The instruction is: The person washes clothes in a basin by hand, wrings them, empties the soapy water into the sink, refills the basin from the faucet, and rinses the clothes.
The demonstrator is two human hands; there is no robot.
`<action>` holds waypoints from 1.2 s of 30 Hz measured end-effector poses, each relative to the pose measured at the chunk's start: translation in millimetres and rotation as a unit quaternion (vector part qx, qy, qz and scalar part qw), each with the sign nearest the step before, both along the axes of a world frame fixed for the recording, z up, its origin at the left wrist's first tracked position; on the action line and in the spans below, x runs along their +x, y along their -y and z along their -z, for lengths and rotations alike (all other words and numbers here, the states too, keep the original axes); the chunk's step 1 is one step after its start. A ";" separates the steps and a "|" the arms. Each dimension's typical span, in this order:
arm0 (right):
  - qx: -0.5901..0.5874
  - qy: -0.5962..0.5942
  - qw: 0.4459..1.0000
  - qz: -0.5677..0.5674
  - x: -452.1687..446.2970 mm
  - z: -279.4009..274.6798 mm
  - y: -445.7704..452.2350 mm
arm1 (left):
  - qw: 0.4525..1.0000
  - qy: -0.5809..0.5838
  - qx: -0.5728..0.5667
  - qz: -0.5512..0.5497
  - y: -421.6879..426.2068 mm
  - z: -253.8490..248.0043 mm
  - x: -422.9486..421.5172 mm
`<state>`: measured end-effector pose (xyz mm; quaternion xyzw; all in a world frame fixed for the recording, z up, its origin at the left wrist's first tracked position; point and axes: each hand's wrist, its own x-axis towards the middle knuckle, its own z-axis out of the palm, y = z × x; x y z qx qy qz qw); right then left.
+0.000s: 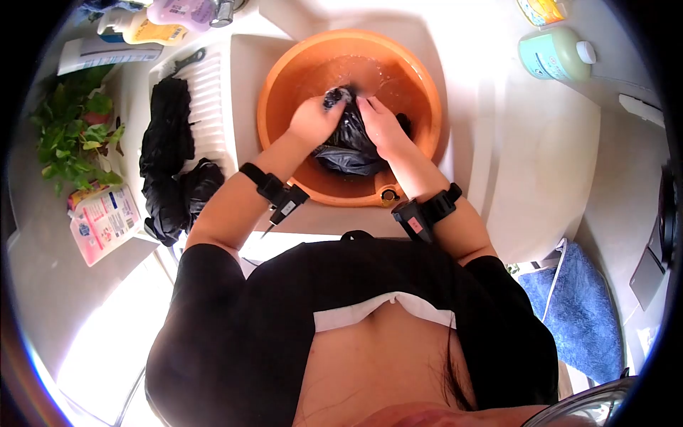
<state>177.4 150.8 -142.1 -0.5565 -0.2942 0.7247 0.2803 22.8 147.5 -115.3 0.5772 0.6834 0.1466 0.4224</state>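
Observation:
An orange basin sits in the white sink, with some water and suds in its bottom. Inside it is a wet, shiny black garment, bunched up, its exact kind unclear. My left hand is closed on the garment's upper part, with foam by the thumb. Close beside it, my right hand pinches the same cloth from the other side. Its fingertips are slightly blurred. The lower part of the garment hangs down against the basin's near wall.
More black cloth lies on the ribbed washboard at left, near a dark brush. Bottles and a leafy plant stand farther left. A green bottle is at upper right; a blue towel hangs below.

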 end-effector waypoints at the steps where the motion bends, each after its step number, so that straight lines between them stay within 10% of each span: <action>1: 0.047 0.063 0.997 0.004 3.5 8.1 -2.0 | 0.999 -0.028 0.036 0.012 -0.6 -4.4 -7.0; 9: -0.048 0.155 0.974 0.156 29.5 28.8 -26.9 | 0.835 -0.390 -0.137 0.364 9.4 -50.3 -48.7; 12: -0.070 0.194 0.974 0.098 29.1 26.1 -24.6 | 0.873 -0.346 -0.171 0.299 -20.4 -72.1 -17.9; 15: -0.086 0.246 0.965 0.036 34.5 63.4 -17.4 | 0.894 -0.339 0.049 0.290 -34.6 -21.7 1.5; 24: -0.086 0.184 0.974 0.102 29.9 66.3 -3.5 | 0.887 -0.290 -0.233 0.275 -79.5 78.3 40.1; 28: -0.209 -0.070 0.949 0.223 25.9 44.6 -16.3 | 0.913 0.172 -0.368 0.024 -76.5 33.6 38.6; 36: -0.236 -0.285 0.907 0.200 18.2 -4.0 -23.3 | 0.989 0.141 -0.033 0.018 -21.1 7.7 41.9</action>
